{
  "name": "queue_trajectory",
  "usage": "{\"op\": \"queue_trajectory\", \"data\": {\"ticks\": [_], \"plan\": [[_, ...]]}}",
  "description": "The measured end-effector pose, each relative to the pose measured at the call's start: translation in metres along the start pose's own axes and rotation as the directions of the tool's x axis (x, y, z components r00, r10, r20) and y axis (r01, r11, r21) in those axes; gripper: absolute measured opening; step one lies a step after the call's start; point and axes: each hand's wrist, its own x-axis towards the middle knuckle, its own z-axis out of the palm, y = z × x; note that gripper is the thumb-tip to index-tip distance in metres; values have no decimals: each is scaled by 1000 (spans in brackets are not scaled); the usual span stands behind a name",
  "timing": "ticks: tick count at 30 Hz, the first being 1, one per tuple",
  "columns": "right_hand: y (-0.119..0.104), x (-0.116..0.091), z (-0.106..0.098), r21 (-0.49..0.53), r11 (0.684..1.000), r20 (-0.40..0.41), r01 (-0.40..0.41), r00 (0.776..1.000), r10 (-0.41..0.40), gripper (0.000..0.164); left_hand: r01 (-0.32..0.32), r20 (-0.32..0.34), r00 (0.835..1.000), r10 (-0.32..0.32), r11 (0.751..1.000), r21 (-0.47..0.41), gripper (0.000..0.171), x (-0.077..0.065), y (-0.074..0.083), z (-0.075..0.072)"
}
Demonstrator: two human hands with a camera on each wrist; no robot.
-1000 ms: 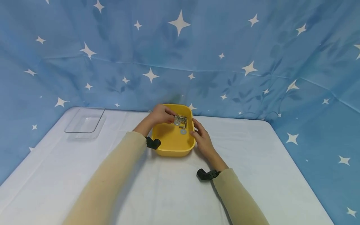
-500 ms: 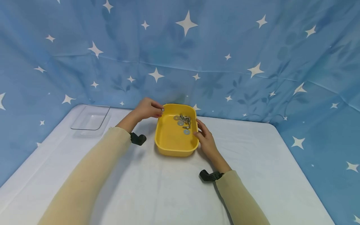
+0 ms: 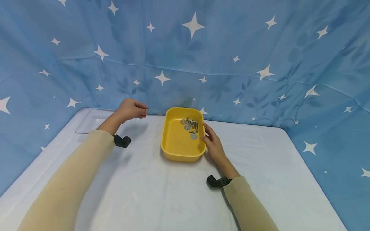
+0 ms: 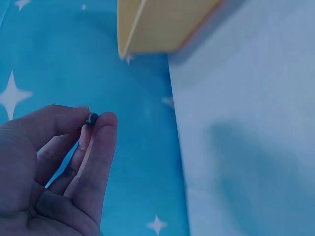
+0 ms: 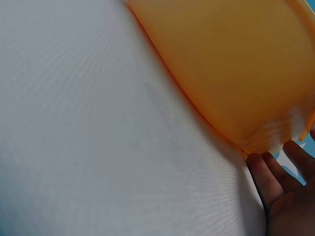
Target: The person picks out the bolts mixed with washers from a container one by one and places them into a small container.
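Note:
My left hand is raised over the table's back edge, left of the yellow tray. Between thumb and fingertips it pinches a small metal screw; only one round end of it shows. My right hand holds the tray's right side, thumb at the rim and fingers along the outer wall. In the right wrist view those fingers lie against the lower part of the wall. Inside the tray, several screws lie heaped toward the back right, with flat washers beside them.
At the table's back left stands a clear, shallow box, partly covered by my left forearm. A white cloth covers the table. Behind it hangs a blue curtain with white stars.
My left hand has come up out of the tray with the screw and moved left, toward the clear box. The right hand has stayed at the tray's side.

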Motion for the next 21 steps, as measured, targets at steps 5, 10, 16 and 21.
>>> {"op": "queue_trajectory", "data": {"ticks": [5, 10, 16, 21], "plan": [[-1, -1, 0, -3, 1000, 2, -3, 1000, 3, 59, 8, -20, 1000, -7, 999, 39, 37, -4, -8, -20], [-1, -3, -1, -7, 1000, -3, -16, 1000, 16, 59, -6, -27, 1000, 9, 994, 108, 37, -8, -12, -36], [0, -1, -1, -4, 1000, 12, -7, 1000, 7, 59, 9, -59, 998, -2, 991, 130, 39, -9, -27, -60], [0, 0, 0, -13, 1000, 1, -10, 1000, 10, 59, 70, -89, 994, -58, 986, 149, 38, -7, -49, -76]]}}
